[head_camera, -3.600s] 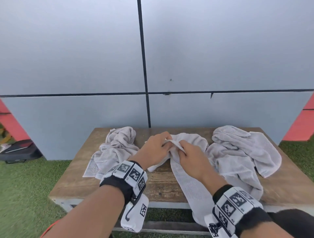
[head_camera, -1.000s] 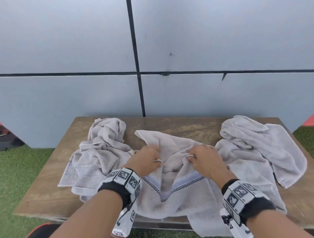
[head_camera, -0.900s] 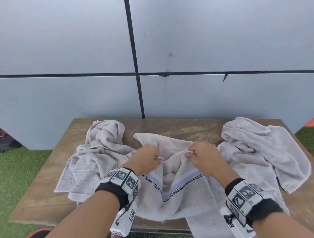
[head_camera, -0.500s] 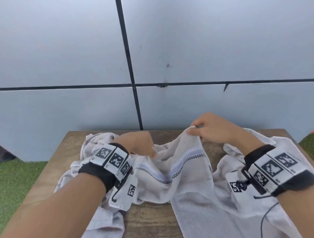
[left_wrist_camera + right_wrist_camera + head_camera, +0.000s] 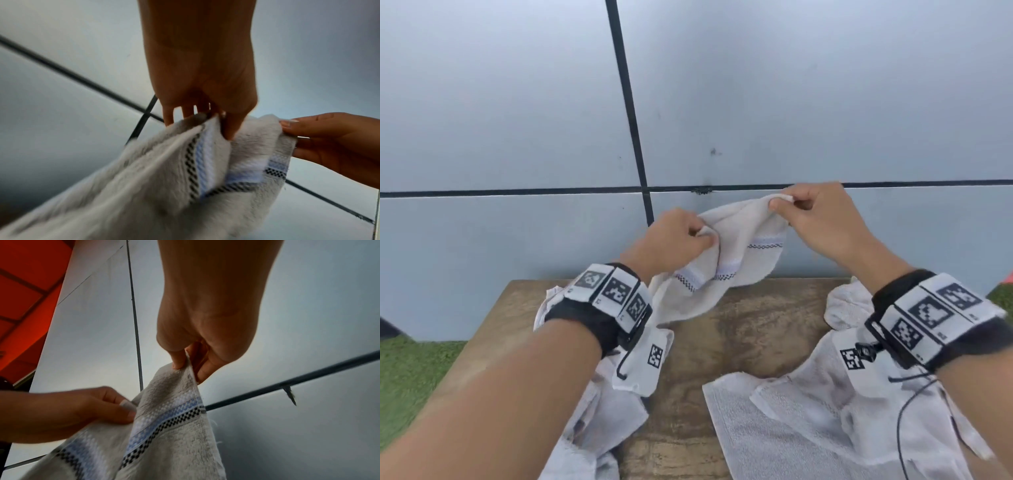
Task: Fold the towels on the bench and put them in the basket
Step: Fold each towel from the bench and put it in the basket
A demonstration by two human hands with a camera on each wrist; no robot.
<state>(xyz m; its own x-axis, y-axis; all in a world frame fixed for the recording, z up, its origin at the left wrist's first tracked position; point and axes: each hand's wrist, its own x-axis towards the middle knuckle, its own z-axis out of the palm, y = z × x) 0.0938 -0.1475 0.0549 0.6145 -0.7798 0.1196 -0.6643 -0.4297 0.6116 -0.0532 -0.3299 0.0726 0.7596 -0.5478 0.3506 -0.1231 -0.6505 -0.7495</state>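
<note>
While both hands lift it clear of the bench (image 5: 739, 342), the striped towel (image 5: 736, 253) hangs slack between them: left hand (image 5: 674, 240) bunches one part of the top hem, right hand (image 5: 815, 219) pinches a corner higher up, thumb against forefinger. Likely purpose: find both corners and let the cloth hang straight before folding. Two crumpled towels lie on the bench, one left (image 5: 599, 421), one right (image 5: 825, 411). Basket not in view.

Lifted towel (image 5: 164, 186) motion-blurred in left wrist view, lower end cut off
</note>
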